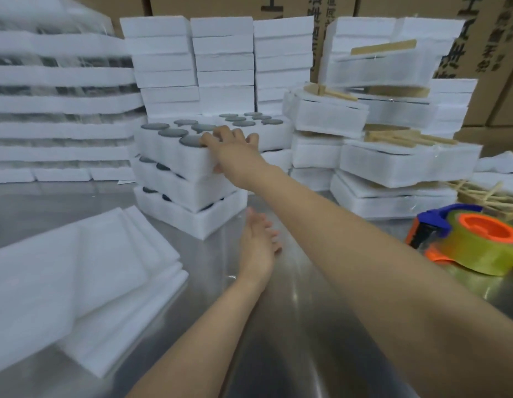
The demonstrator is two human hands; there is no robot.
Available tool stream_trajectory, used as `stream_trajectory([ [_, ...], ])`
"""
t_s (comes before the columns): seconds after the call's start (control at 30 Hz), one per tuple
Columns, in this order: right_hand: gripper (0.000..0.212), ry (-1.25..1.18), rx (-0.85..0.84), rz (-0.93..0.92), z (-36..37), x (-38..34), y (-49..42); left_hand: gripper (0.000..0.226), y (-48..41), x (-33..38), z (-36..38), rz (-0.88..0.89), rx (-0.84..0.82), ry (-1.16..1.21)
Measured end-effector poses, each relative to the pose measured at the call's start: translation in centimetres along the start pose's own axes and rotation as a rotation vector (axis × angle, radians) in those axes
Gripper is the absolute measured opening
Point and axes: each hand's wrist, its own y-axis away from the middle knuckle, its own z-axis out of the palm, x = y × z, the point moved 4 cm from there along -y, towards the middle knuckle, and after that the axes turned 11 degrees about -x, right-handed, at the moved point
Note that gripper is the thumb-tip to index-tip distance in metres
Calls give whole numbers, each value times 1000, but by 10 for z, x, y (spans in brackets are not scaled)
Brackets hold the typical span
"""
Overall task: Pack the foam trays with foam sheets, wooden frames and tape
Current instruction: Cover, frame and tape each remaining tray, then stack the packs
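At the near right corner of the top foam tray (169,158), my right hand (230,149) grips: fingers curled over the top face, thumb on the side wall below. The arm reaches in from lower right. My left hand (259,239) is lower, over the steel table (292,326), just beside the right corner of the bottom tray (192,216). Its fingers are straight and together, holding nothing; can't tell whether it touches the table.

That top foam tray sits on a stack of three, the trays skewed against each other, not squared. Its wells hold dark round discs (170,133). Just behind it stands a second filled tray (278,140).

Near left on the table, foam sheets (77,277) lie in a loose fanned pile. At right sits the tape dispenser (473,239), orange and blue with a clear yellowish roll, well apart from both hands. Behind it at the right edge lie loose wooden frames (484,196). Also at right, wrapped bundles (407,165) with wooden strips on top are piled up, some tilted.

Back centre, white foam blocks (163,61) stand in columns. Far left is a taller stack of wrapped trays (60,104). Behind everything are cardboard boxes (493,38) with printed characters. Motion blur, so fine detail is soft.
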Motion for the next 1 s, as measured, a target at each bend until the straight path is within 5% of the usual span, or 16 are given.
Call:
stream_trajectory([
  [0.17, 45, -106, 286, -66, -25, 6, 79, 69, -9, -7, -28, -25, 259, 140],
  [0.3, 43, -78, 409, -78, -46, 7, 171, 57, -15, -1, -48, -26, 380, 357],
  [0.4, 49, -12, 273, -58, -37, 11, 215, 61, -10, 4, -43, -19, 285, 381],
  [0.53, 47, 121, -144, -8, 26, 10, 246, 42, -1, 4, -27, -9, 178, 287],
  [0.67, 47, 84, -164, -29, 43, 21, 251, 32, 15, 4, -7, -32, -74, 52],
  [1.0, 50, -159, -408, -56, 29, 37, 227, 24, 15, 11, -13, 27, -135, -158],
])
